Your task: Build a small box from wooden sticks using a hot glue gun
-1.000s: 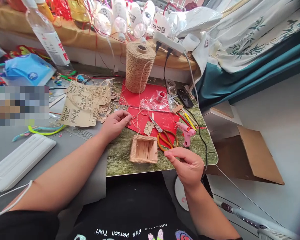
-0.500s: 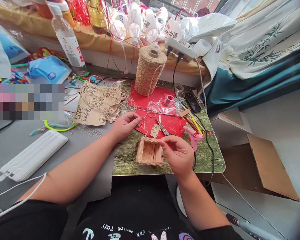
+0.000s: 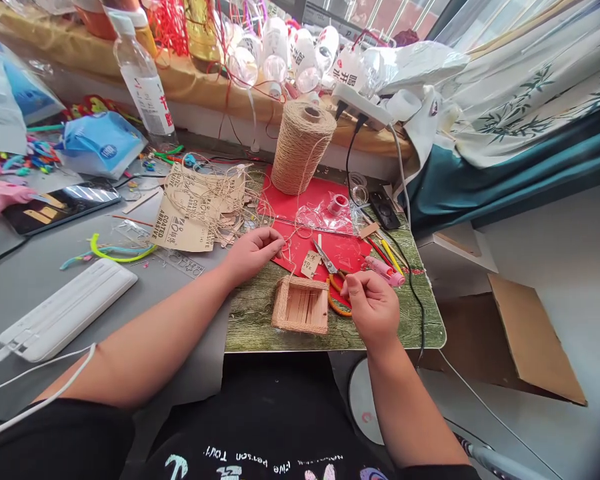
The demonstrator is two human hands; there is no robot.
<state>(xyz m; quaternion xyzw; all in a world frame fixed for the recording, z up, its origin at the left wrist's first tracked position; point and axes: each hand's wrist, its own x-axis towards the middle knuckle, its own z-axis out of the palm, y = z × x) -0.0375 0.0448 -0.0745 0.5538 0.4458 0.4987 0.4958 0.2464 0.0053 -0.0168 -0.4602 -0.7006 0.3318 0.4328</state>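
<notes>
A small open wooden-stick box [image 3: 303, 308], its edges wrapped in twine, lies on the green wood-grain mat close to the table's front edge. Twine [image 3: 291, 257] rises from its upper left corner to my left hand [image 3: 253, 257], where thumb and forefinger are pinched on it. To the right of the box, my right hand [image 3: 375, 307] is closed in a pinch; whatever its fingertips hold is too small to make out. Scissors [image 3: 325, 257] with orange handles lie just beside those fingers. A pink glue gun [image 3: 384, 270] rests behind that hand.
A large twine spool [image 3: 304, 148] stands on a red sheet [image 3: 280, 203]. Left of it are sandpaper pieces [image 3: 183, 230] with tangled twine, then a white power bank [image 3: 70, 307]. A power strip [image 3: 364, 105] and a water bottle [image 3: 143, 90] are at the back.
My right hand has moved right, away from the box's upper corner, uncovering the scissors' orange handles. The glue gun now lies flatter. My left hand stays nearly in place.
</notes>
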